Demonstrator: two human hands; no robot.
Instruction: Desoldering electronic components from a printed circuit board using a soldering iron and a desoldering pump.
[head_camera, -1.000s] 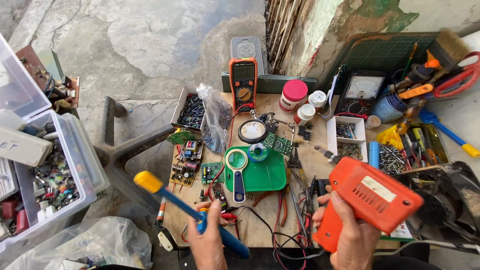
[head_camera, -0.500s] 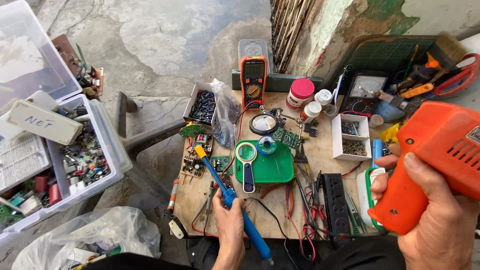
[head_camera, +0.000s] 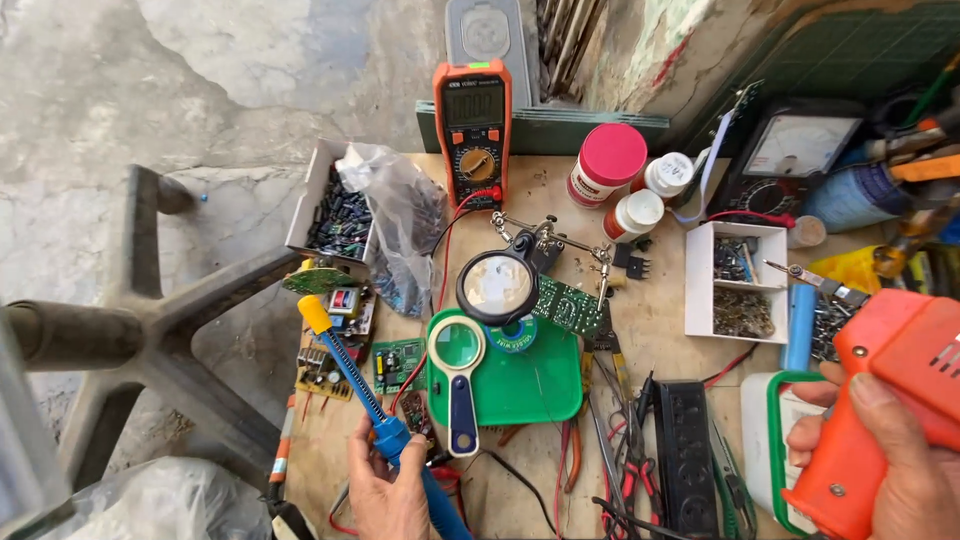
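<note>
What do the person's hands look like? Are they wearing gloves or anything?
No gloves. Both the left hand and the right hand are bare, with no rings or watch in view. The fingers have short nails. No sleeves show; the wrists run off the picture's bottom edge.

Glossy orange plastic soldering gun (head_camera: 890, 400), smooth blue plastic pump (head_camera: 375, 415), worn matt wooden table (head_camera: 660, 320), shiny green plastic tray (head_camera: 525, 385), all looked well used.

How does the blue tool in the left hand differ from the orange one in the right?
The blue desoldering pump is a slim straight tube with a yellow tip; the orange soldering gun is bulky and pistol-shaped. The left hand pinches the pump low on its shaft, over the circuit boards; the right hand wraps the gun's handle, at the bench's right edge, partly out of frame. Both are plastic-bodied and held off the bench.
</note>
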